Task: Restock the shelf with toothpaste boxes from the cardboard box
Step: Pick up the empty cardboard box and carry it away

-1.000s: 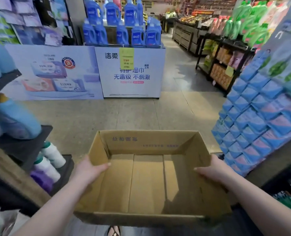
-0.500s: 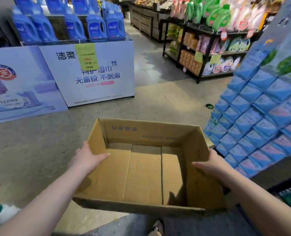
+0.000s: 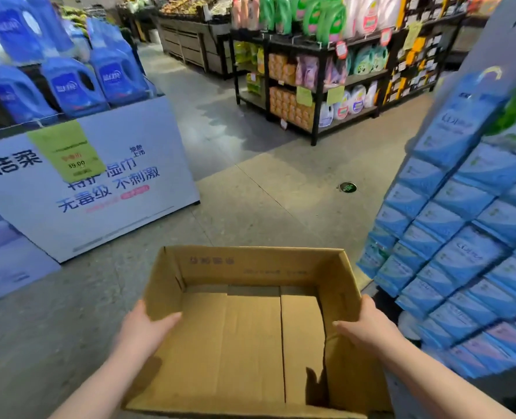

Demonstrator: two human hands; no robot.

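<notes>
I carry an open brown cardboard box (image 3: 250, 267) in front of me above the shop floor. Nothing lies inside it; only its bare bottom flaps show. My left hand (image 3: 143, 326) grips the box's left wall, thumb inside and fingers hidden outside. My right hand (image 3: 368, 326) grips the right wall the same way. No toothpaste boxes are in view.
A stack of blue tissue packs (image 3: 462, 252) rises close on my right. A white promotional stand (image 3: 99, 182) topped with blue detergent jugs (image 3: 69, 83) stands to the left. A black shelf rack (image 3: 320, 86) with goods stands across the grey floor ahead.
My view has swung to the right while I carry the box: the left shelf with bottles has left the frame and the black rack ahead has come closer. Both hands keep their grip.
</notes>
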